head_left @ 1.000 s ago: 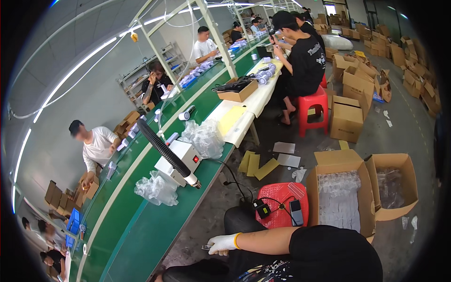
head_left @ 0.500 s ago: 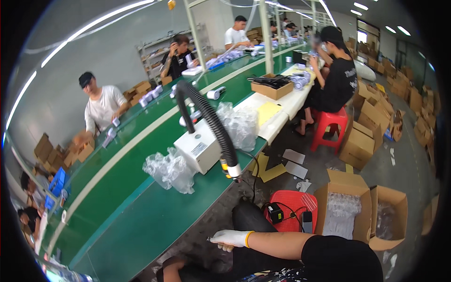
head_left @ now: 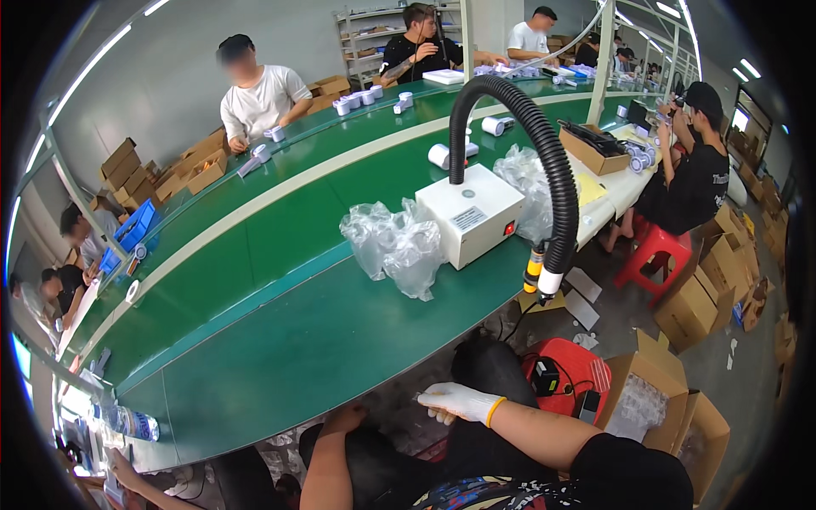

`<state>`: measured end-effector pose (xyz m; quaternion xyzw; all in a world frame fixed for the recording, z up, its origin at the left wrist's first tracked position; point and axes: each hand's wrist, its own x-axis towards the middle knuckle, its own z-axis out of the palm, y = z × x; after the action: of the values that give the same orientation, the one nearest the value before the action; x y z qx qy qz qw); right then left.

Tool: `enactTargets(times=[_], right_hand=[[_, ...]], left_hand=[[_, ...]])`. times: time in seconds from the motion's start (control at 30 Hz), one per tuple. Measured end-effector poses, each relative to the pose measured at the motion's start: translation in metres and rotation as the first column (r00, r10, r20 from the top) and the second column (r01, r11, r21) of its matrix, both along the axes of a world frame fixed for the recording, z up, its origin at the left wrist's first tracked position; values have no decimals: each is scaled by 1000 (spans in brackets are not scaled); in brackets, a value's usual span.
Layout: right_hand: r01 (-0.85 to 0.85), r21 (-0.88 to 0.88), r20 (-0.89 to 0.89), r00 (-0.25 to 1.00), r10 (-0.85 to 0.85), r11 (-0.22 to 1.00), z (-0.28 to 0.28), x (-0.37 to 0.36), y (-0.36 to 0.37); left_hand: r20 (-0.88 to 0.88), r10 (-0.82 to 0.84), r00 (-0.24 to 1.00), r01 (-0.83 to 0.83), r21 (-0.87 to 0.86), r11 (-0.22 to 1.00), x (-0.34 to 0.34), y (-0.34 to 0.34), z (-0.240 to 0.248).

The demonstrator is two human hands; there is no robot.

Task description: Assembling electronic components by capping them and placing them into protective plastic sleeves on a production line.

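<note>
My right hand, in a white glove with a yellow cuff, is over my lap just off the near edge of the green table. Its fingers are curled and pressed together; whatever is at the fingertips is too small to make out. My bare left hand rests low by my dark-clothed leg, close under the table edge. Shade hides its fingers. On the table stands a white box-shaped machine with a red switch and a black corrugated hose arching out of its top. Clear plastic bags lie against it.
A red stool holds a black adapter and cables at my right, beside open cartons. A water bottle lies at the table's left end, near another person's arm. Several co-workers sit along the belt with white handheld devices.
The view has swung left, so the table and machine appear further right. More of my left forearm and hand shows now. My gloved hand stays curled over my lap.
</note>
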<state>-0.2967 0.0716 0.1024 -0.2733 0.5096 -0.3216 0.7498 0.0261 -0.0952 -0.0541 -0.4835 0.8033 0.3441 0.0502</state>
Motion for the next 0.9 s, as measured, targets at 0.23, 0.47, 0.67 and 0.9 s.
enactTargets(times=[0.23,0.47,0.67,0.9], right_hand=[[-28,1,-45,999,28,1000,-4,-2,4],[-73,-102,-180,982,54,992,6,-1,4],[-90,-67,-266,962,69,994,12,3,5],[-194,-85,-277,947,164,977,7,4,4]], left_hand=[[20,36,999,-36,-3,999,-13,8,15],[26,12,1000,-13,24,1000,-17,6,25],[27,-20,999,21,-36,999,-14,11,30],[-21,-9,1000,8,-50,999,-7,9,21]])
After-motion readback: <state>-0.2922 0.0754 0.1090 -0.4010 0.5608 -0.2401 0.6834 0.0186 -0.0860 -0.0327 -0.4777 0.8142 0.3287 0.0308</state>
